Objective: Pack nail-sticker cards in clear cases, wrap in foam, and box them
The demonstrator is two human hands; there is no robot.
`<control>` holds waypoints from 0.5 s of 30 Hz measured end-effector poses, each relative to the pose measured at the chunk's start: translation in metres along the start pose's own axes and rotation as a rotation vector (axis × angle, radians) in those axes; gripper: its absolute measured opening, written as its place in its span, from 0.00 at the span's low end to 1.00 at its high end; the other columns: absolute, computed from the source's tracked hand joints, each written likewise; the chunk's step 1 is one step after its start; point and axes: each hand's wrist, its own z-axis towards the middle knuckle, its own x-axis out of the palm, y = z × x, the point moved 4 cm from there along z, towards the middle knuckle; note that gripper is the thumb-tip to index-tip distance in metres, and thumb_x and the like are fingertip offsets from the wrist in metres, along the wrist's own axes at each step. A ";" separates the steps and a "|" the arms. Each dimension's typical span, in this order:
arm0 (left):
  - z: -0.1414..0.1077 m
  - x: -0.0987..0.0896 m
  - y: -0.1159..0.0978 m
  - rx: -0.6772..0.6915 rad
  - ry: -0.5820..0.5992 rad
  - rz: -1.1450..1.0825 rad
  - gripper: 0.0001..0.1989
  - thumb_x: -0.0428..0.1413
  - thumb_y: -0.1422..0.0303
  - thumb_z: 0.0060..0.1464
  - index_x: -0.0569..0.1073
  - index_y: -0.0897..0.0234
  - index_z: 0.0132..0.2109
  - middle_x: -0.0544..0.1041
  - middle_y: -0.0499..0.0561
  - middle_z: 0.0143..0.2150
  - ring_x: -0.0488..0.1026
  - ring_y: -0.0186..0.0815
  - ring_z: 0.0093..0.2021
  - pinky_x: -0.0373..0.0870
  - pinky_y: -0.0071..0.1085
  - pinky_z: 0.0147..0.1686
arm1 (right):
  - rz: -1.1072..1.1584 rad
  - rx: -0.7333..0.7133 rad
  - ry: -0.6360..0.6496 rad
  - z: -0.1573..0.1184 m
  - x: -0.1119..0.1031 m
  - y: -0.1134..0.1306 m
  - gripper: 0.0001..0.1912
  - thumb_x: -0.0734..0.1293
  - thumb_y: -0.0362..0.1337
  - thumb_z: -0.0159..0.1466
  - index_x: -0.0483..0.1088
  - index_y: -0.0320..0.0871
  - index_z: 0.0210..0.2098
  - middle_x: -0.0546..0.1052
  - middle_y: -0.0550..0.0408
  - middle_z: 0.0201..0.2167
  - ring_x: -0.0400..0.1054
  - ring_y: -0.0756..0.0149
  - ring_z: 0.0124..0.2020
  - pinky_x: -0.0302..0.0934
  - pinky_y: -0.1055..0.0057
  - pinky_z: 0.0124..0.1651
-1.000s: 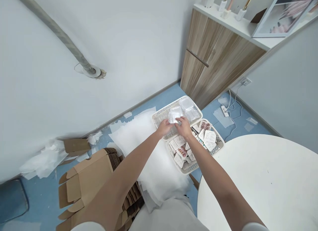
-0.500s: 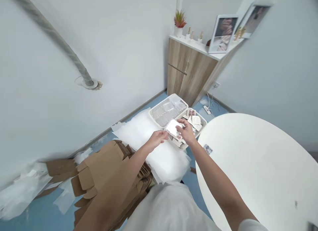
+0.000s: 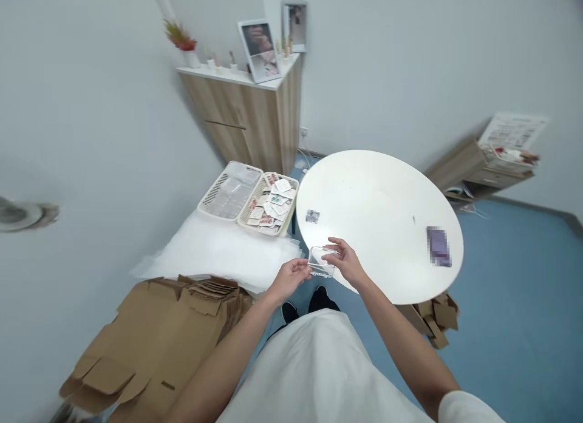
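A small clear plastic box (image 3: 321,269) is held out in front of my body, beside the near left rim of the round white table (image 3: 378,229). My left hand (image 3: 290,281) pinches its left edge between thumb and fingers. On the other side, my right hand (image 3: 345,262) grips the right part of the box, thumb low and fingers over the top. I can see through the box and make out nothing inside. Beyond my hands stands a cream basket (image 3: 268,230) full of white printed cards (image 3: 277,199). Next to it is a second basket (image 3: 204,199) of clear plastic boxes (image 3: 230,192).
Stacked white foam sheets (image 3: 218,247) lie under the baskets' near side. Flat brown cardboard boxes (image 3: 159,338) are piled at the near left. A small patterned card (image 3: 312,216) and a blurred purple item (image 3: 439,247) lie on the table. A wooden cabinet (image 3: 241,110) fills the back corner.
My view has turned right toward the table. The clear box has moved away from the baskets to the table's edge. My left hand, earlier beside the box, now grips it too.
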 end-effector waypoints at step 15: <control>0.078 0.155 0.000 -0.093 0.134 0.133 0.18 0.60 0.57 0.41 0.70 0.64 0.37 0.76 0.53 0.34 0.73 0.35 0.33 0.64 0.30 0.36 | 0.180 0.059 -0.241 -0.053 -0.171 -0.025 0.24 0.67 0.47 0.51 0.64 0.47 0.46 0.71 0.48 0.45 0.71 0.62 0.38 0.62 0.60 0.43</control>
